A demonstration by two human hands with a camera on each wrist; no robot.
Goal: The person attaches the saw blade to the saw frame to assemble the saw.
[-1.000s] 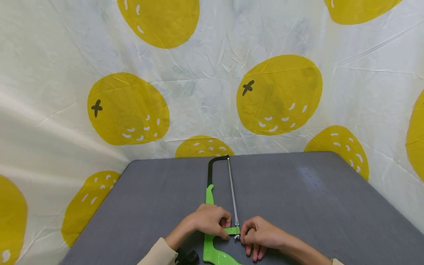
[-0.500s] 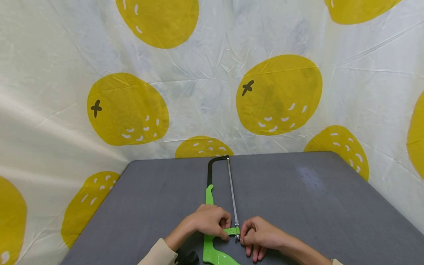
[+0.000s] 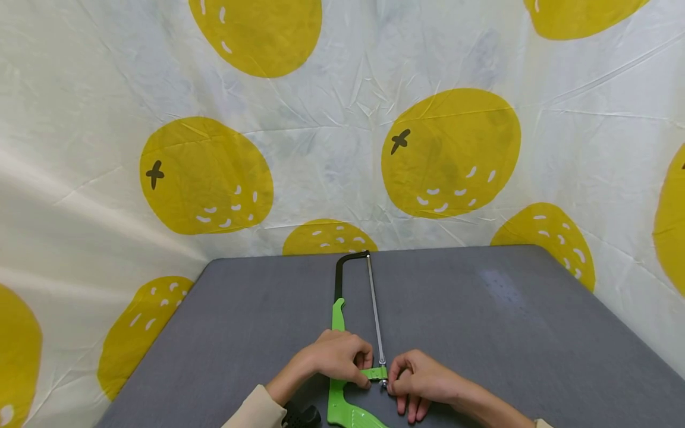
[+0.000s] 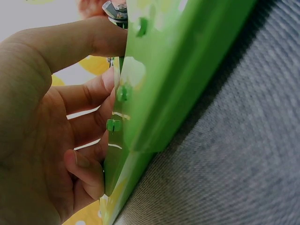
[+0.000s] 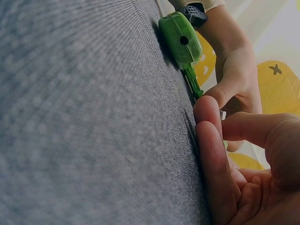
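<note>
A hacksaw with a green handle (image 3: 353,413), a black front bow (image 3: 339,276) and a long thin blade (image 3: 376,315) lies flat on the grey table. My left hand (image 3: 337,355) holds its green frame (image 4: 154,89) near the crosspiece (image 3: 376,373) at the blade's near end, thumb on the near side and fingers on the far side. Just below that crosspiece sits a small metal wing nut (image 3: 383,384). My right hand (image 3: 423,379) pinches the wing nut between thumb and index finger; in the right wrist view those fingers hide it.
The grey table (image 3: 455,309) extends beyond and to both sides of the saw. Behind it hangs a pale curtain (image 3: 332,166) printed with large yellow fruit. A black device (image 3: 302,416) is strapped at the left wrist, beside the saw handle.
The wing nut has turned slightly at the right fingertips. Both hands and the hacksaw stay practically in place.
</note>
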